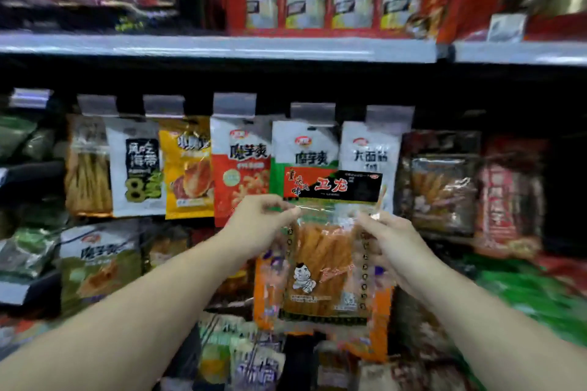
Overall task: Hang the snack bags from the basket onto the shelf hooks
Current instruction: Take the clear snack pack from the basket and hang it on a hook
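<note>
The light, floppy snack bag [320,267] hangs from both hands, left hand [263,225] and right hand [386,241] pinching its upper corners just below the header, probably the best hold.

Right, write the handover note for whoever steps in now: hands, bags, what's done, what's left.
Left hand: pinches the upper left edge of the clear orange snack bag.
Right hand: pinches the same bag's upper right edge.
The bag is held up in front of the hanging row, its red-and-black header overlapping the white-and-green bag. It does not look hooked yet; the picture is blurred.
Done: a row of bags already hangs under the shelf.
Left: hang this bag on a hook. More packets lie below; the basket itself cannot be made out.
</note>
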A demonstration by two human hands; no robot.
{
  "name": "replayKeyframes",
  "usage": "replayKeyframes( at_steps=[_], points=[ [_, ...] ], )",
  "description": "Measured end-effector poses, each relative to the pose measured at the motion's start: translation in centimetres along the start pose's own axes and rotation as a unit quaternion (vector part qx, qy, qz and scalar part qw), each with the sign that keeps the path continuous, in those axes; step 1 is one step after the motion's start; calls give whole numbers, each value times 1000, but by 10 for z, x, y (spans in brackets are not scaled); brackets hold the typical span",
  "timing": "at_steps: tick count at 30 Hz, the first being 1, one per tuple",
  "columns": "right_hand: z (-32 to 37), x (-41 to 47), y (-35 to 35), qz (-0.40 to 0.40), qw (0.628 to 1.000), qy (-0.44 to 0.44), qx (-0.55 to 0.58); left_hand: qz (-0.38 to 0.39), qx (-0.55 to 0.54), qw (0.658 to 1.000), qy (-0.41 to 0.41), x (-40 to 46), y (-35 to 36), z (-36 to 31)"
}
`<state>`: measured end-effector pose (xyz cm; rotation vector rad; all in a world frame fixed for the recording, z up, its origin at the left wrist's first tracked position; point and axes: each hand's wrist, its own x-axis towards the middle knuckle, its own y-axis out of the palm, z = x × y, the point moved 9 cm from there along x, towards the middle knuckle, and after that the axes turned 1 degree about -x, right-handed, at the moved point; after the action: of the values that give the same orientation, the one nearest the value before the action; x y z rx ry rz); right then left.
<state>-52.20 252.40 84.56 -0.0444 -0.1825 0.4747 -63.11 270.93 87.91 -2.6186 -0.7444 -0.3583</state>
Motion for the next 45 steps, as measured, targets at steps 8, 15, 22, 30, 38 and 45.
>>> replayKeyframes(
  at_steps=[8,15,22,30,38,45],
  points=[
    [29,36,-158,-88,993,-79,-4,60,7,998,7,73,161,-26],
    [22,84,-251,-116,989,-94,-1,60,-13,998,25,119,256,-64],
    [50,111,-262,-66,987,-142,-36,22,-110,989,99,137,258,-87],
    [78,123,-252,-105,979,-175,-25,-47,-141,981,125,159,232,-100],
    [76,133,-252,-112,978,-170,-55,-41,-152,983,92,174,239,-91],
    [71,148,-252,-126,978,-145,-77,-71,-114,990,43,187,240,-80]
  ],
)
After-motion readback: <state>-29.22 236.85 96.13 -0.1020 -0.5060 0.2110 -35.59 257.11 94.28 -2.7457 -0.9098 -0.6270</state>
